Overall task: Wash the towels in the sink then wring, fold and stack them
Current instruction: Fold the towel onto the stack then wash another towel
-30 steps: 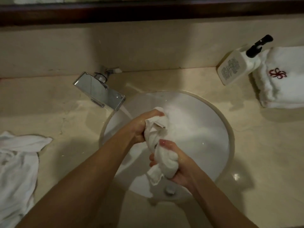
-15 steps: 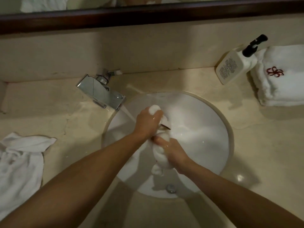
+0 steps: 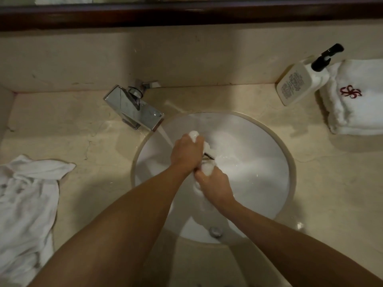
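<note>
Fingers point(image 3: 187, 151) of both hands are clenched on the wet towel point(image 3: 207, 169) over the sink point(image 3: 259, 162), mid-frame; its twisted length runs from the upper left hand point(image 3: 185, 154) down to the lower right hand point(image 3: 215, 186), ready for opposite wringing turns.

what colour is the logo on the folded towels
Dark red, a swirly embroidered logo on the white folded towels, seen in the head view.

A beige marble counter point(image 3: 310, 183) runs wall to wall, meeting a matching marble backsplash point(image 3: 186, 59) at its far edge. Above it sits a dark wooden mirror frame point(image 3: 186, 15). Lighting is dim and warm.
</note>
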Demonstrator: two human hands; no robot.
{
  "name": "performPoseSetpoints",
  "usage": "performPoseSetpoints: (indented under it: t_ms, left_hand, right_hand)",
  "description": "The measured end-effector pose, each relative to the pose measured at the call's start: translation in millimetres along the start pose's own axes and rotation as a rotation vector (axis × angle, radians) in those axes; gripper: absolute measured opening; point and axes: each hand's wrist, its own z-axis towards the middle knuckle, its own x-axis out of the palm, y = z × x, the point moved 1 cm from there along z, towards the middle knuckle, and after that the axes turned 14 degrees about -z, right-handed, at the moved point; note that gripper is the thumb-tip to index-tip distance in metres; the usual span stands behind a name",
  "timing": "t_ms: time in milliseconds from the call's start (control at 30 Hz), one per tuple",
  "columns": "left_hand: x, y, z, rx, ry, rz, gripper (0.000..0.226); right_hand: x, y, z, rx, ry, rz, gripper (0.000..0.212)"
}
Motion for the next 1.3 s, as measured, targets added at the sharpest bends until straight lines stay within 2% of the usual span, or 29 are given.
performPoseSetpoints:
  t_ms: [67, 167, 267, 333, 433, 533, 667, 767, 833, 867, 967, 1067, 1133, 1233, 1300]
  left_hand:
    - [-8.2, 8.6, -5.6, -0.066, 0.029, -0.058, 0.055]
    - [-17.7, 9.7, -28.0, -0.223, 0.199, -0.448, 0.054]
    - [-23.3, 20.5, -49.8, -0.246, 0.295, -0.680, 0.025]
    - [-31.8, 28.5, -56.2, -0.236, 0.333, -0.771, 0.027]
    - [-46.2, 34.8, -50.9, -0.101, 0.342, -0.678, 0.028]
    - [-62.0, 29.8, -43.9, -0.008, 0.380, -0.602, 0.023]
    - [-83.7, 18.4, -40.0, -0.074, 0.548, -0.672, 0.035]
    - [-86.6, 14.1, -42.0, -0.125, 0.616, -0.685, 0.061]
    - [-83.7, 20.4, -41.9, -0.171, 0.586, -0.778, 0.072]
    - [-82.4, 24.4, -42.0, -0.209, 0.544, -0.822, 0.070]
    - [-76.9, 36.6, -43.0, -0.331, 0.423, -0.966, 0.037]
    - [-68.7, 45.1, -41.6, -0.420, 0.242, -1.150, 0.036]
    - [-65.5, 40.4, -38.7, -0.416, 0.187, -1.119, 0.042]
    - [-59.7, 33.7, -36.6, -0.290, 0.149, -0.863, 0.061]
    - [-61.1, 35.5, -33.1, -0.216, 0.071, -0.772, 0.050]
  right_hand:
    - [-5.8, -14.5, 2.7, -0.022, -0.061, -0.253, 0.041]
    - [-12.9, -31.0, -3.0, -0.085, -0.115, -0.383, 0.055]
    - [-8.4, -48.2, -14.9, -0.166, -0.198, -0.349, 0.081]
    - [-7.5, -56.0, -16.3, -0.177, -0.107, -0.200, 0.094]
    - [-19.1, -55.5, -4.5, -0.172, 0.145, -0.005, 0.080]
    - [-30.1, -52.7, 9.0, -0.133, 0.295, 0.215, 0.063]
    - [-38.2, -47.4, 17.9, -0.064, 0.279, 0.493, 0.033]
    - [-37.8, -43.1, 18.3, -0.004, 0.325, 0.585, 0.041]
    - [-32.1, -35.1, 13.9, -0.029, 0.400, 0.568, 0.044]
    - [-28.4, -29.0, 10.4, -0.027, 0.426, 0.547, 0.047]
    - [-16.7, -2.9, -1.4, -0.102, 0.368, 0.348, 0.066]
    - [-4.1, 27.4, -13.2, -0.204, 0.284, 0.437, 0.064]
    - [-1.5, 43.5, -11.5, -0.265, 0.261, 0.426, 0.067]
    - [-2.0, 56.0, 11.0, -0.236, 0.116, 0.229, 0.043]
    - [-4.1, 61.5, 22.2, -0.136, 0.159, 0.296, 0.038]
